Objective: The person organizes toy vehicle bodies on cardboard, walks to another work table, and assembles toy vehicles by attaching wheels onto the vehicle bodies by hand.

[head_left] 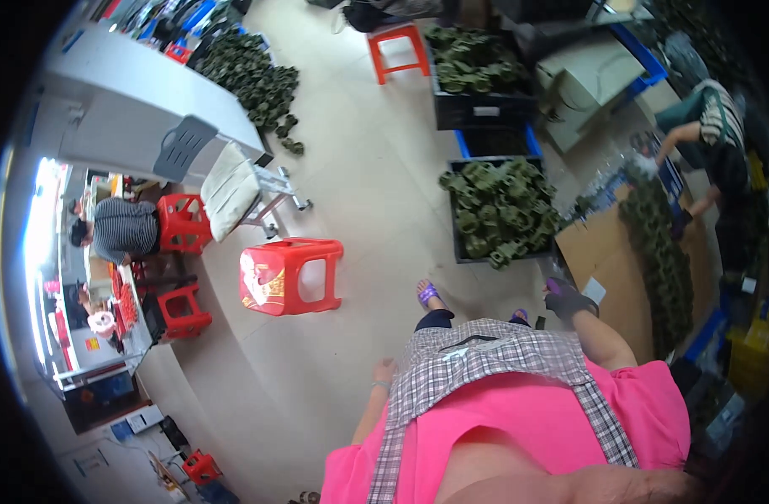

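My left hand (pixel 384 370) hangs bare beside my checked apron, a band at its wrist. It is small and blurred, and I cannot make out its fingers. On my right hand (pixel 569 302) is a dark grey glove with a purple patch. That hand is held out near a brown cardboard sheet (pixel 599 252), apart from it. How its fingers are bent is unclear, and no object shows in either hand. Ahead of me, a black crate (pixel 458 227) is heaped with dark green ring-shaped parts (pixel 506 206).
Behind it stand a blue crate (pixel 463 144) and another filled black crate (pixel 456 112). A red stool (pixel 296 277) and a grey chair (pixel 233 189) are left. More green parts (pixel 246 80) pile at a white bench. One co-worker (pixel 721 126) bends at the right; another (pixel 124 227) sits left.
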Available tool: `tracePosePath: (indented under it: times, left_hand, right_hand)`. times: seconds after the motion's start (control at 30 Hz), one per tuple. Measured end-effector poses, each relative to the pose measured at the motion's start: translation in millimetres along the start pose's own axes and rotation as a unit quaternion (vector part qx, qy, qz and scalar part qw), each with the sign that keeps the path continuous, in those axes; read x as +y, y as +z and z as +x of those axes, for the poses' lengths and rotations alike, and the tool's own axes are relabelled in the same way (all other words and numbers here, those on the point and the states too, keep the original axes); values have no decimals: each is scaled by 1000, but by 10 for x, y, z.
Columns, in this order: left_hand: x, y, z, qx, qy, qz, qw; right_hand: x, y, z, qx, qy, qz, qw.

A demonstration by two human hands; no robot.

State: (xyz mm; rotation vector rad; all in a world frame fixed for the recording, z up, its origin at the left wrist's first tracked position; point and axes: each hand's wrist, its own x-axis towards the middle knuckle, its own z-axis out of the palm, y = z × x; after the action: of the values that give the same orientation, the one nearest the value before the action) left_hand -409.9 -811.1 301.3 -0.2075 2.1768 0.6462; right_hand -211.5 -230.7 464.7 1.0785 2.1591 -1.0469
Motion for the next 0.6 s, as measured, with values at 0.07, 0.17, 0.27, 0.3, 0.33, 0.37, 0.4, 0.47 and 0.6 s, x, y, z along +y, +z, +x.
tracePosePath:
  times: [0.07, 0.17, 0.27, 0.3, 0.33, 0.37, 0.4, 0.47, 0.6]
  left_hand:
    - [-43, -423, 327, 38, -49, -31, 998]
    - [123, -1021, 856, 58, -41, -42, 997]
    - [452, -1486, 1504, 37, -54, -175, 982]
    - [619, -1638, 1681, 16, -75, -258, 963]
    - [801, -1796, 1836, 16, -67, -263, 962]
    - [1019, -1957, 1957, 5, -42, -286, 957]
    - [1163, -2131, 2072, -2, -20, -306, 952]
    - [1371, -2475, 2303, -2, -3, -297, 955]
    - [1207, -3111, 2896, 84, 115, -112, 983]
  right_hand:
    - [-622, -47, 142, 6, 25, 5, 1000]
    - [-1595, -187, 292, -57, 6, -18, 998]
    - [-2034, -96, 792, -73, -60, -103, 990]
    - [-2137, -72, 1001, -74, -67, -114, 988]
    - [-2225, -30, 1206, -77, -74, -125, 986]
    - [-2003, 128, 1630, -70, -82, -122, 987]
    - [-2086, 130, 1893, -66, -86, -123, 987]
    - [-2358, 78, 2360, -141, -33, -109, 983]
    - [-3475, -143, 3441, -116, -112, -204, 966]
